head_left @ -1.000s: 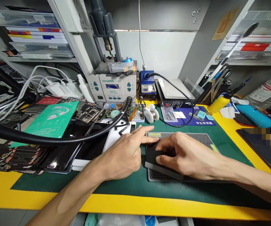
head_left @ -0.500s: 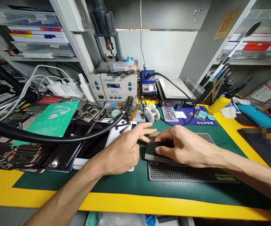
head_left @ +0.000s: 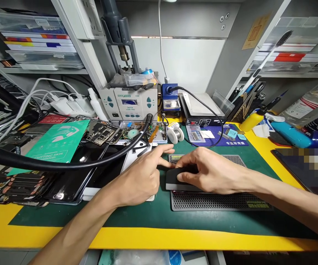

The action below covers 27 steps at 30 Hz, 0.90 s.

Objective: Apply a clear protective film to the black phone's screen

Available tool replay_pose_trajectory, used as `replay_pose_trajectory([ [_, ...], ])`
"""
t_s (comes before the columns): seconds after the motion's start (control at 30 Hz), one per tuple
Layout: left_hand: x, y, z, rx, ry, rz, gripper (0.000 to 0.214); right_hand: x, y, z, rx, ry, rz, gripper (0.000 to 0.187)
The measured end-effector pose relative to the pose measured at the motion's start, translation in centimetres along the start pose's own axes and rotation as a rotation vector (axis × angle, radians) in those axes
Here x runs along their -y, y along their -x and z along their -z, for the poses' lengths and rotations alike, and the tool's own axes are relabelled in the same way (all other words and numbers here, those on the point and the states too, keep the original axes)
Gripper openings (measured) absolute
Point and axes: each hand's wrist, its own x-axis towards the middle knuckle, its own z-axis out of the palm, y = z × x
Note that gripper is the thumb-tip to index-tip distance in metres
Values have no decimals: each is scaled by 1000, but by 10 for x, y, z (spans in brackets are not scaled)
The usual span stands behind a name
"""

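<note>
My right hand presses down on a flat black block that lies on a dark phone, on a perforated grey mat. Its fingers are wrapped over the block's top. My left hand rests just left of the block, index finger stretched toward the mat's far left corner and the other fingers curled under, nothing in it. The phone under the block is mostly hidden.
A green cutting mat covers the yellow bench. Stacked phones and screens lie at left under a black hose. A hot-air station, solder stand, heating plate, solder spool and tool holder stand behind.
My right hand has slid the black block away from me along the mat, from its near part toward its far left. My left hand stayed beside it.
</note>
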Motion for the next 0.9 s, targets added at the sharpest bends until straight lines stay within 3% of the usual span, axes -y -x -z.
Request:
replay_pose_trajectory([
  [0.17, -2, 1, -2, -6, 7, 16, 72, 4, 7, 5, 37, -79, 28, 14],
  [0.3, -4, 1, -4, -23, 22, 22, 69, -10, 20, 30, -47, -259, -30, 19],
  [0.43, -3, 2, -7, -48, 9, -2, 60, -34, 41, 57, -85, -229, -78, 21],
  [0.5, -3, 3, -10, -86, -102, -104, 54, -44, 51, 64, -57, -215, -106, 25],
  [0.67, -11, 7, -27, -250, -485, -627, 44, -57, 57, 59, -52, -218, -137, 25],
  [0.73, -16, 9, -35, -237, -543, -675, 46, -57, 53, 53, -75, -203, -128, 22],
  [0.9, -19, 12, -47, -214, -630, -638, 44, -50, 40, 39, -75, -154, -82, 20],
])
